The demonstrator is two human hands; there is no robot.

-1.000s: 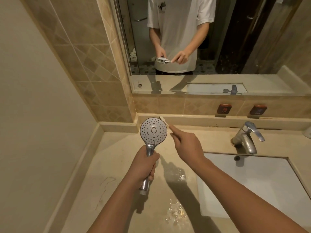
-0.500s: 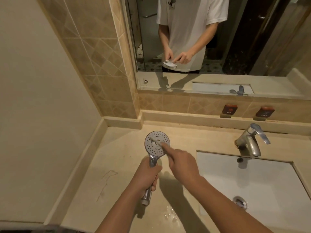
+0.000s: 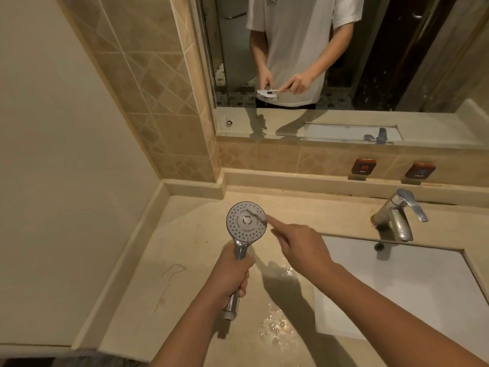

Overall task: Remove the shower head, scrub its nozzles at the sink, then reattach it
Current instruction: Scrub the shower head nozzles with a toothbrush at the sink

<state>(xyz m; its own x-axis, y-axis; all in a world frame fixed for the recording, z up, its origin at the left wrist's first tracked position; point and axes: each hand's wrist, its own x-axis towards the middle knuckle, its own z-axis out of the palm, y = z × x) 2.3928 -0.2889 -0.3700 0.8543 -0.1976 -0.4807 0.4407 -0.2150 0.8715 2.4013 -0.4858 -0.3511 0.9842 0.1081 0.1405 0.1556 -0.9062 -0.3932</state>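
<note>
A chrome shower head [image 3: 244, 223] with a round grey nozzle face is held upright over the beige counter, face toward me. My left hand [image 3: 232, 276] grips its handle, whose lower end sticks out below my fist. My right hand [image 3: 301, 247] holds a small white toothbrush [image 3: 258, 215], index finger stretched along it. The bristle end lies on the upper right of the nozzle face. The mirror shows the same hands and brush.
A white rectangular sink [image 3: 412, 287] is set into the counter [image 3: 180, 260] at the right, with a chrome tap [image 3: 397, 215] behind it. Water drops [image 3: 277, 324] lie on the counter near the sink's left edge. A mirror [image 3: 344, 62] and tiled wall rise behind.
The brush moved from the head's top right rim onto the nozzle face and shifted across it. My view dropped lower and closer to the counter.
</note>
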